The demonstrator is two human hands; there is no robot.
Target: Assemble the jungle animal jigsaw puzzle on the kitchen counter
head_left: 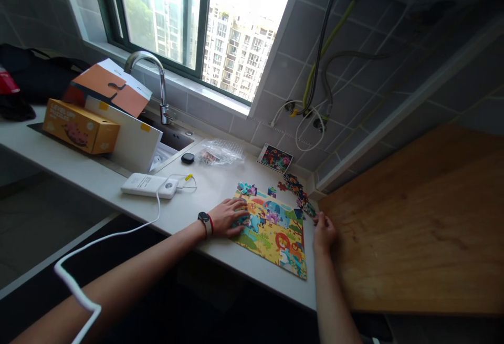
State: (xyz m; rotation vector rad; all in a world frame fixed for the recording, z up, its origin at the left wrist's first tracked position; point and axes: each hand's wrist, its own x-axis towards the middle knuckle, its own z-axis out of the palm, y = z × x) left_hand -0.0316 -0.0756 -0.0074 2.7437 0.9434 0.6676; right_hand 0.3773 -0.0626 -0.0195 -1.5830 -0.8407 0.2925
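Note:
A jigsaw puzzle (271,233) with a lion, an elephant and other animals lies on the white counter, largely joined, with gaps near its upper edge. My left hand (228,218), wearing a watch, rests flat with fingers spread over the puzzle's left side. At the right, my right hand (325,232) has its fingers pinched together beside a pile of dark puzzle pieces (301,197); whatever it may hold is hidden. Blue loose pieces (247,189) sit at the puzzle's upper left corner. One small piece (272,191) lies just above the upper edge.
Behind the puzzle, a colourful picture card (275,158) leans near the tiled wall. Left of it are a clear plastic bag (220,152), a black case (188,158) and a white power bank (149,185) with a cable. Boxes (81,127) cover the sink. A wooden board (417,228) stands at right.

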